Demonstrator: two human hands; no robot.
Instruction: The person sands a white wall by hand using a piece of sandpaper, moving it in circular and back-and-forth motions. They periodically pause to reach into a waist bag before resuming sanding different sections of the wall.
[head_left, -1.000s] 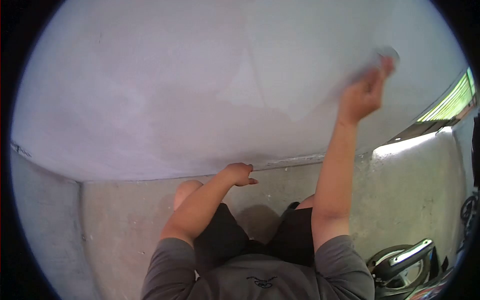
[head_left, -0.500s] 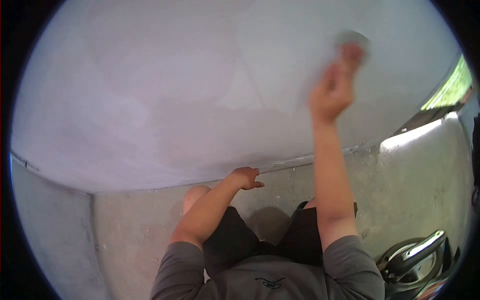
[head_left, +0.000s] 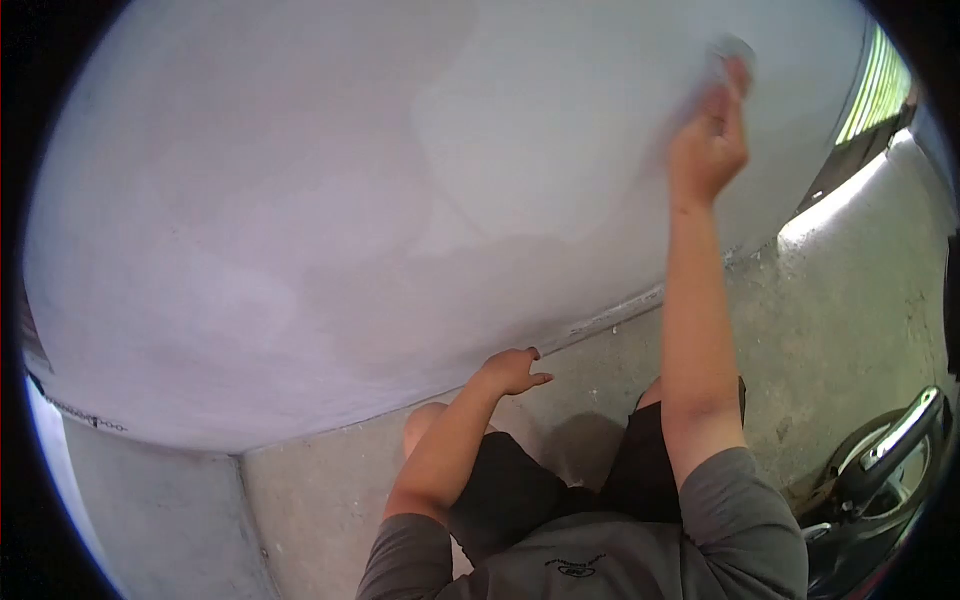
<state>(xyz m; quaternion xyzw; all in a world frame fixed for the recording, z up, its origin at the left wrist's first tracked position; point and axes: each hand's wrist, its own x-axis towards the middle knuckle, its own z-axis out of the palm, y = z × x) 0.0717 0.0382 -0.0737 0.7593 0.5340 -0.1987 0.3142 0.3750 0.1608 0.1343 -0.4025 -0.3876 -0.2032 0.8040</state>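
Note:
My right hand (head_left: 712, 145) is raised against the pale wall (head_left: 540, 120) at the upper right. Its fingers are closed on a thin greyish object (head_left: 735, 48), blurred and too indistinct to name, whose rounded edge lies against the wall. Low in the middle, my left hand (head_left: 513, 371) hovers over my knees near the foot of the wall, thumb and fingers apart, holding nothing. Darker and lighter patches mark the wall's surface between and above the two hands.
A concrete floor (head_left: 330, 490) meets the wall below. Part of a motorcycle with its wheel (head_left: 890, 460) stands at the lower right. A bright opening (head_left: 878, 90) shows at the upper right, and a low grey wall (head_left: 160, 520) at the lower left.
The camera view has turned, so the wall's lower edge slopes more. My right hand is higher and further right in view with its object; my left hand stays open near the wall's foot.

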